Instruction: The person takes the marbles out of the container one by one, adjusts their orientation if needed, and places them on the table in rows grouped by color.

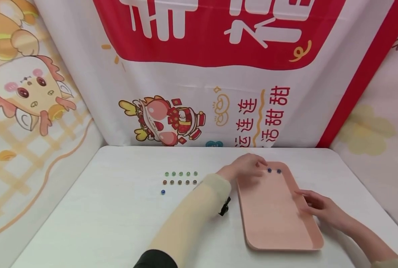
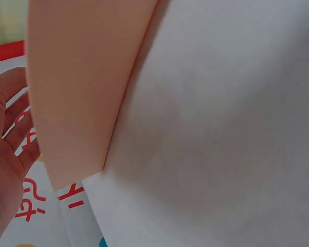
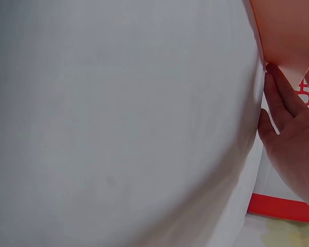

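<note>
A pink rectangular tray (image 1: 272, 216) lies on the white table, with two dark blue marbles (image 1: 274, 171) inside its far end. My left hand (image 1: 244, 166) reaches over the tray's far left corner, fingers loosely bent, close to the marbles. In the left wrist view its fingers show beyond the tray wall (image 2: 87, 92); whether a fingertip touches a marble is hidden. My right hand (image 1: 324, 209) holds the tray's right edge, thumb over the rim. From the right wrist view, some of its fingers (image 3: 283, 98) rest against the outer wall.
Left of the tray lie a row of several green marbles (image 1: 180, 174), a row of several brownish marbles (image 1: 180, 182) and a single blue marble (image 1: 163, 192) below them. A small black item (image 1: 224, 207) shows beside my left sleeve. Printed cloth walls (image 1: 199, 78) surround the table.
</note>
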Demonstrator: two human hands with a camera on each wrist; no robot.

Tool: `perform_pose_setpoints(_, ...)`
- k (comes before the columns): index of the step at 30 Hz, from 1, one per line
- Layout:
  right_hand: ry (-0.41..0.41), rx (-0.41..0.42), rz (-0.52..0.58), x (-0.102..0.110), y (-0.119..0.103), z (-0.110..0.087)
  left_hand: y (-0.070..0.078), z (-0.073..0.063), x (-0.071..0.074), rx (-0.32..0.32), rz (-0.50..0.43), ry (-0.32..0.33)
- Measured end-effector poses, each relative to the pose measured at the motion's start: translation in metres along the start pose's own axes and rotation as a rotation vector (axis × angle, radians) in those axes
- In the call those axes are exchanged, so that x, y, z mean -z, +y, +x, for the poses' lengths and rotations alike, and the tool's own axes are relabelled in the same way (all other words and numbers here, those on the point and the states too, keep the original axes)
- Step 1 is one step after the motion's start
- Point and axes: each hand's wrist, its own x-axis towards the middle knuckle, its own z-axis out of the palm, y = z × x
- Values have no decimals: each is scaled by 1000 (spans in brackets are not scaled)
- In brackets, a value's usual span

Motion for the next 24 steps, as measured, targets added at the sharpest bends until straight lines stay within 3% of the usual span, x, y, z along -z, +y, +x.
perform_pose_setpoints(7,14,80,39,1,4,-2,6,8,-15,116,-2,-64)
perform_pose_setpoints(11,11,93,56,0,3,0,7,12,-18,136,42,-71)
perform_pose_setpoints(16,-2,70,63,1,2,0,8,15,-22,114,66,-88)
perform_pose_setpoints(24,-10,9,31,3,0,0,6,27,-31,27,145,-102)
